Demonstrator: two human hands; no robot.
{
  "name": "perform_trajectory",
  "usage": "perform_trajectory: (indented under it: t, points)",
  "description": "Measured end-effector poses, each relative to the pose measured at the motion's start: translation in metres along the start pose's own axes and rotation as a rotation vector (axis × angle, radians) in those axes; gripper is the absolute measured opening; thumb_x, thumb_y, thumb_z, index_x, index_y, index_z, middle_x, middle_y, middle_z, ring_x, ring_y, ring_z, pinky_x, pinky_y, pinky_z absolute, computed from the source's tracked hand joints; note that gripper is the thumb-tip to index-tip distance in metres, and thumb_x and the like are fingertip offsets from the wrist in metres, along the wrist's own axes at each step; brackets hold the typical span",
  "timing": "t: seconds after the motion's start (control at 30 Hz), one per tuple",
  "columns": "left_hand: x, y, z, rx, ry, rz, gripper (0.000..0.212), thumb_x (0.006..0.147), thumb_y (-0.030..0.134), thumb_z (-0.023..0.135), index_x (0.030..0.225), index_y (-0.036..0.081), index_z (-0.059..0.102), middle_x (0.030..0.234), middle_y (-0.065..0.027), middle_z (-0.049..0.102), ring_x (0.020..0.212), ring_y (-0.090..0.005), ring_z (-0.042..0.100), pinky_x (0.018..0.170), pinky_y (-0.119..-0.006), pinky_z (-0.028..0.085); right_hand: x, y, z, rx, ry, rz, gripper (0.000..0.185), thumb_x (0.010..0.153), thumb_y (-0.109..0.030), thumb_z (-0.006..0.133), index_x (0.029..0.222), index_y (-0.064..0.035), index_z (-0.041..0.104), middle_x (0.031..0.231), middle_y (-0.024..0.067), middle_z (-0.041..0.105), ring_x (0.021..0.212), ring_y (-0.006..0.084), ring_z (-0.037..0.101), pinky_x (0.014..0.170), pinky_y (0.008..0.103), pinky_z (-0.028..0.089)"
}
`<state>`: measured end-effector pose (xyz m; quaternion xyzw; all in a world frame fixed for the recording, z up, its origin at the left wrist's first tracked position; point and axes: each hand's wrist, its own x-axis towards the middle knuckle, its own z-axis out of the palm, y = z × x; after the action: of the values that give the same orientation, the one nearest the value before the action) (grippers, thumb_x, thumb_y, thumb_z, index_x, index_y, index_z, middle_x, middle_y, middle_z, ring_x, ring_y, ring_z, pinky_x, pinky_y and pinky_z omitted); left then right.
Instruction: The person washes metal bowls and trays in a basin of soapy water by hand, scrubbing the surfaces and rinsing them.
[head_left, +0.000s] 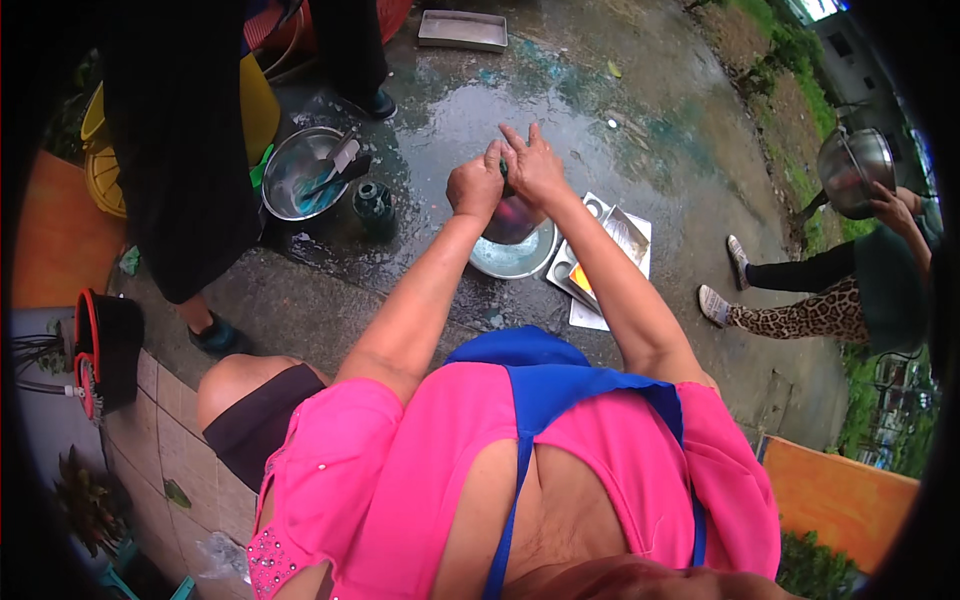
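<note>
My left hand (475, 185) is curled tight at the edge of a shiny, rounded vessel (514, 222) with pinkish reflections. My right hand (537, 169) meets it from the other side, two fingers stretched out and the rest bent out of sight. The hands touch at the fingertips, and much of the vessel is hidden behind them. Just below is a round metal basin (517, 264) with cloudy liquid in it, on the wet ground. By my right forearm lie a muffin tin (561, 264), a rectangular metal pan (628, 229) and a yellow-orange item (581, 279).
A metal basin (279, 206) with spatulas and a dark glass jar (373, 202) stand left. A person in black (180, 150) stands beside them. Another person's leopard-print legs (802, 309) are at right, a large metal bowl (855, 161) above. A rectangular pan (463, 31) lies ahead.
</note>
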<state>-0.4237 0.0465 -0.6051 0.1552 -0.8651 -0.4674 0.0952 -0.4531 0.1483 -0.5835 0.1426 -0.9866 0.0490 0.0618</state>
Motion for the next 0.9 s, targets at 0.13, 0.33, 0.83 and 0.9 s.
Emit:
perform_trajectory:
  t: [0.13,0.33,0.83,0.9]
  points:
    - [0.003,0.011,0.007,0.017,0.012,0.119,0.055,0.084,0.047,0.031,0.066,0.004,0.061,0.063,-0.0216,0.054,0.061,-0.0386,0.053,0.057,-0.043,0.04,0.03,0.058,-0.014,0.841,-0.297,0.205,0.035,0.085,-0.029,0.035,0.097,-0.0025,0.054,0.093,0.0195,0.057,0.086,0.0313,0.054,0.075,0.0384,0.042]
    - [0.021,0.008,0.007,-0.032,0.06,0.411,0.051,0.085,0.037,0.041,0.054,-0.001,0.056,0.049,-0.0213,0.047,0.038,-0.0323,0.041,0.041,-0.041,0.032,0.015,0.059,0.014,0.209,0.384,-0.535,0.017,0.073,-0.021,0.049,0.08,-0.0067,0.055,0.07,0.0121,0.054,0.067,0.0306,0.051,0.062,0.0396,0.041]
    - [0.016,0.026,0.003,-0.254,0.047,0.315,0.05,0.086,0.038,0.039,0.065,-0.005,0.056,0.053,-0.0166,0.052,0.045,-0.0231,0.042,0.049,-0.037,0.036,-0.037,0.001,-0.056,0.227,0.256,0.15,0.062,0.079,-0.035,0.046,0.119,0.0098,0.03,0.115,0.0323,0.036,0.108,0.0439,0.037,0.089,0.0469,0.031]
    - [0.014,0.023,0.011,-0.32,0.002,0.26,0.05,0.086,0.038,0.038,0.068,-0.003,0.059,0.057,-0.0184,0.055,0.048,-0.0274,0.049,0.051,-0.039,0.038,-0.043,0.005,-0.045,0.146,0.35,-0.074,0.061,0.075,-0.029,0.051,0.121,0.0053,0.031,0.122,0.0305,0.028,0.113,0.0443,0.029,0.095,0.0475,0.024]
